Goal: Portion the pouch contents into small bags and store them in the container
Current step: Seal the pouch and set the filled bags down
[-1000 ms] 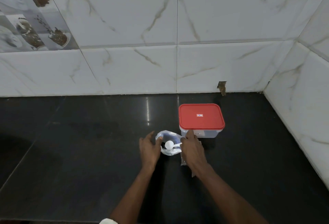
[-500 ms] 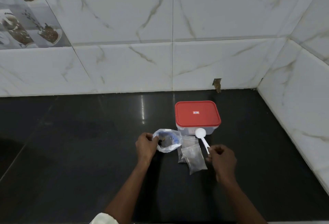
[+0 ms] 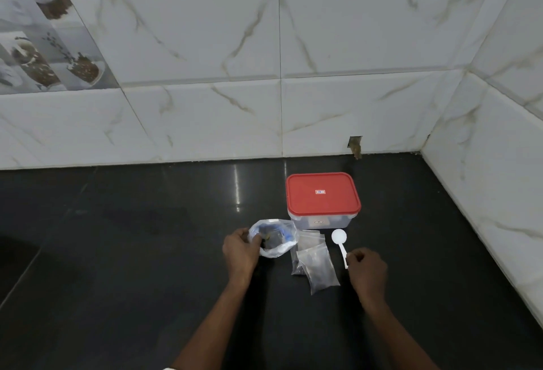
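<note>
Low in the frame, my left hand point(image 3: 239, 252) pinches the rim of the pouch point(image 3: 274, 240), just left of centre, and holds its mouth open. My right hand point(image 3: 367, 269) pinches the handle end of the spoon point(image 3: 340, 241), bowl pointing up-frame. Between them the bags point(image 3: 318, 266) lie flat and overlapping on the worktop point(image 3: 147, 252). Their film looks thin, limp and slippery, so I'd take one by its top edge. Beyond, the container point(image 3: 321, 222) sits with its red lid point(image 3: 323, 196) on.
</note>
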